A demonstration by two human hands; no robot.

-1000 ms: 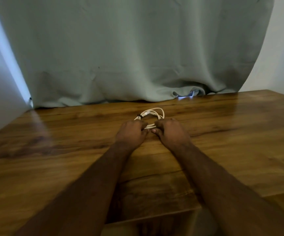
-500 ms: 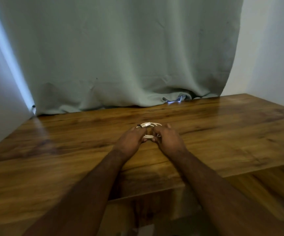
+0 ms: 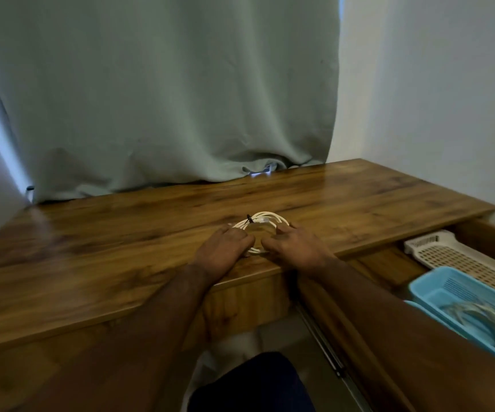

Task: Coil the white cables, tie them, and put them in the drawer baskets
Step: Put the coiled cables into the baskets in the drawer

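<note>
A grey-green curtain [image 3: 163, 93] fills the upper half of the frame, hanging down to the back edge of a wide wooden desk [image 3: 91, 257] that runs across the middle. At the right edge an open drawer [image 3: 388, 263] holds two baskets side by side: a blue basket [image 3: 436, 288] with a pale coiled cable lying in it, and a white basket [image 3: 448, 257] just behind it.

Near the centre of the frame, on the desk close to its front edge, lies a coiled white cable [image 3: 265, 221], bound at its far left by a small black tie [image 3: 249, 219].

The left hand [image 3: 224, 252] covers the coil's near left side, fingers bent down over the loops. The right hand [image 3: 295, 248] rests on the near right side, fingers loosely spread and touching the loops. Whether either actually grips it cannot be told.

The cable looks light, thin and springy (loops may fan apart away from the tie). The surest hold is probably a pinch across all strands beside the tie.
</note>
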